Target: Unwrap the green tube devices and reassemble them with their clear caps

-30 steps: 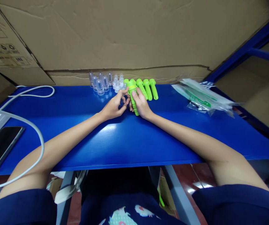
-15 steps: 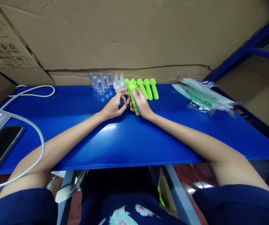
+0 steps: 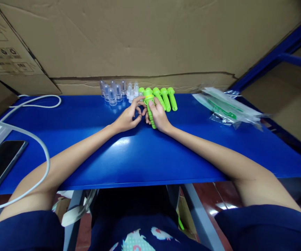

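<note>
My right hand [image 3: 159,116] is closed round a bright green ribbed plastic handle [image 3: 150,113] with a wider capped head, held nearly upright above the table. My left hand [image 3: 129,115] is at its left, fingers curved and apart; its index fingertip reaches the band below the head. The left hand has nothing in its palm that I can see. Behind the hands several more green handles [image 3: 171,99] lie in a row, partly hidden by the held one. To their left stand several small clear-topped white pieces [image 3: 131,94] and several clear domed tubes [image 3: 112,97].
Plastic bags with green print [image 3: 226,106] lie at the right of the blue table [image 3: 129,160]. At the left are a white cable [image 3: 42,139], which crosses in front of my left arm, and a phone [image 3: 2,164]. A cardboard wall [image 3: 140,42] closes off the back.
Almost nothing differs. Both hands stay in place around the green handle, with only a very slight shift of the fingers.
</note>
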